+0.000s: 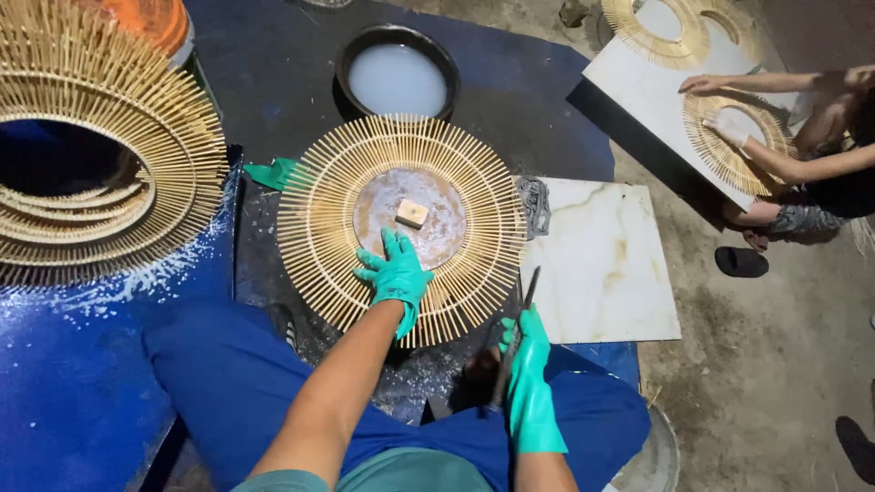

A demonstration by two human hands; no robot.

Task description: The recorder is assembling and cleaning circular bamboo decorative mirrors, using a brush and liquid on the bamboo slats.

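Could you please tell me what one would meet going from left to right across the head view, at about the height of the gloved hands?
Stack of stick rings → left hand on the sunburst stick ring → right hand holding a dark tool → marble tile → black sandal.

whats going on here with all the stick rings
A person in green gloves sits over a sunburst ring of thin sticks laid around a round disc. The left hand presses on the disc just below a small wooden block; the right hand holds a dark slim tool beside the ring. A black bowl of milky liquid sits above, a pale tile to the right. Another person works a similar ring at top right.
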